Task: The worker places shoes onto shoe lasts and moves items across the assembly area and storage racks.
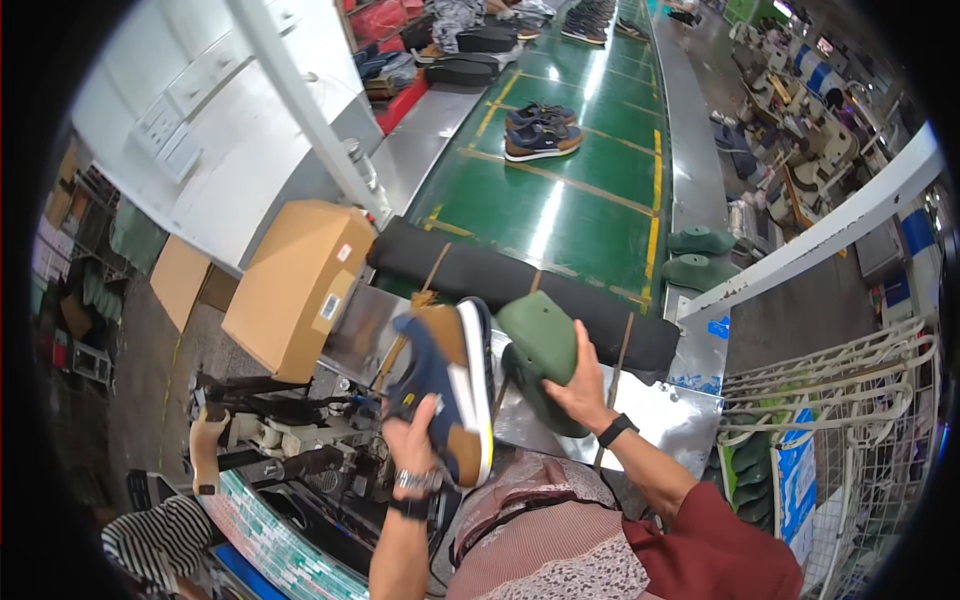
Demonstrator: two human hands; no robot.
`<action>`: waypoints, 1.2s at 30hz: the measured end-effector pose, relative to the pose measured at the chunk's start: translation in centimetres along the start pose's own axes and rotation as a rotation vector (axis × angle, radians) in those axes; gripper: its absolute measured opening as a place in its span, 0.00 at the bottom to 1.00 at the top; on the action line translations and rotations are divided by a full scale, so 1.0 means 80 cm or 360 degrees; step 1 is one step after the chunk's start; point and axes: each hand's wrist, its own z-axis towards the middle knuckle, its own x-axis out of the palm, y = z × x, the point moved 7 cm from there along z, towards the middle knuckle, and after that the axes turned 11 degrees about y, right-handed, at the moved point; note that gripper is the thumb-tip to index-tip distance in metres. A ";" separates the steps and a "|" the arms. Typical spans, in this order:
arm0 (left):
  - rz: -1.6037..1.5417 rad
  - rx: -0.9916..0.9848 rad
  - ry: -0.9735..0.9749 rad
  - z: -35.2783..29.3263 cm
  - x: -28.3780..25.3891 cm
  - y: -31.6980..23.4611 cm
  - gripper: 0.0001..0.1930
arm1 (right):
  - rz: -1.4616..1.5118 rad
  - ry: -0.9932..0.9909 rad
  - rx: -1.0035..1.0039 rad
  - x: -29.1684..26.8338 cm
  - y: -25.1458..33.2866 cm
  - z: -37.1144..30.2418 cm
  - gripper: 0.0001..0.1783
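My left hand (412, 440) is closed round a navy and brown sneaker (455, 385). The sneaker is tipped on its side, its white sole edge turned toward my right hand. In my right hand (583, 388) is a green shoe last (540, 325), fingers wrapped over its side. A darker green part of it runs down beside the sneaker. The two are close together in front of my apron; whether they touch I cannot tell. Just beyond both hands lies a black padded roll (480, 268) tied with brown bands across the end of the line.
A green conveyor belt (540, 215) stretches away, carrying a pair of sneakers (540, 135) and more shoes far off. Two green lasts (697, 270) sit on its right ledge. A cardboard box (295, 285) stands left, a white wire rack (850, 430) right. A person in stripes (160, 545) is lower left.
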 end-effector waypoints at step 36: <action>0.0612 -0.0142 0.0680 0.476 0.246 0.007 0.33 | -0.0595 0.0467 0.0396 0.076 -0.041 -0.014 0.45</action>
